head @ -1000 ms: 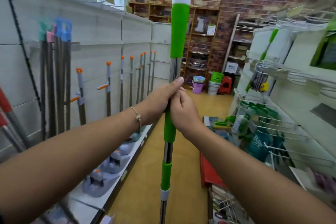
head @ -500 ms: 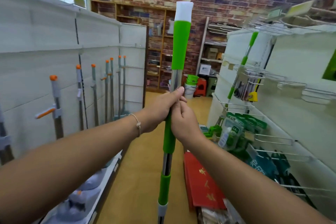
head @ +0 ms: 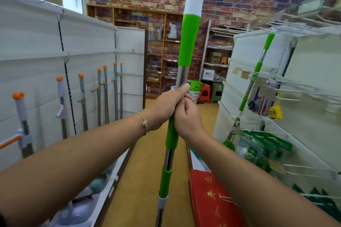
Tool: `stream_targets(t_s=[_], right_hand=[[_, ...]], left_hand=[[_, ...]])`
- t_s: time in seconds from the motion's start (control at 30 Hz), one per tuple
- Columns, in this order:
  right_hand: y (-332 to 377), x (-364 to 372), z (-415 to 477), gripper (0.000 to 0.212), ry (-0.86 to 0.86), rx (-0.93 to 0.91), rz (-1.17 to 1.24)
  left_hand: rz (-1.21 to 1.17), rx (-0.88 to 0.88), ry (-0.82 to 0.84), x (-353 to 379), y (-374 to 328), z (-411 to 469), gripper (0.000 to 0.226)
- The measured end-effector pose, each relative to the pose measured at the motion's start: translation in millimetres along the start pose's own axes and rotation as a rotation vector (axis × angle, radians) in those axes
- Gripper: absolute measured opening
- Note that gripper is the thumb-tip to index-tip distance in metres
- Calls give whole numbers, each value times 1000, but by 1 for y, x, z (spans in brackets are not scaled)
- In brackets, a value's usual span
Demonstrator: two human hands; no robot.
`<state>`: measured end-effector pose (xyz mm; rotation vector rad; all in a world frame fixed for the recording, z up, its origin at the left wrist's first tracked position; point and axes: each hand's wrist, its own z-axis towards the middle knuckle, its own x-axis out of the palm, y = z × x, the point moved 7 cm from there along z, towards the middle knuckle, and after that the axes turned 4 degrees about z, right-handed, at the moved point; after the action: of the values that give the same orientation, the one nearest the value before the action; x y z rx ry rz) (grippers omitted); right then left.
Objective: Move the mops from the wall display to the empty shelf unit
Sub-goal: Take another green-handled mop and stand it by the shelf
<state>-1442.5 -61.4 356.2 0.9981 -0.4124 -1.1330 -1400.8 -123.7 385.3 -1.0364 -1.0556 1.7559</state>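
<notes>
Hands: your left hand (head: 166, 106) and right hand (head: 189, 119) both curl tight round the green mop (head: 188, 42), left just above right, touching | Mop: upright mid-aisle, head below frame | Left side: grey mops (head: 83, 101) stand along the wall display (head: 36, 46) | Right side: second green mop (head: 258, 68) leans on the shelf unit (head: 313, 72)

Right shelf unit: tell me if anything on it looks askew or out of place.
The green mop there leans at a slant against the shelf unit, its pole crossing the wire hooks, whereas the grey mops on the left wall stand upright. Nothing looks spilled or broken.
</notes>
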Motion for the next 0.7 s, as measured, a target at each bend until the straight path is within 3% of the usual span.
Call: stream_targets(t_s=[0.4, 0.7], right_hand=[[-90, 20, 163, 38, 62, 40, 67], [-139, 54, 250, 36, 51, 44, 51]], left_hand=[[131, -14, -99, -43, 57, 175, 53], [86, -25, -147, -86, 103, 262, 51]])
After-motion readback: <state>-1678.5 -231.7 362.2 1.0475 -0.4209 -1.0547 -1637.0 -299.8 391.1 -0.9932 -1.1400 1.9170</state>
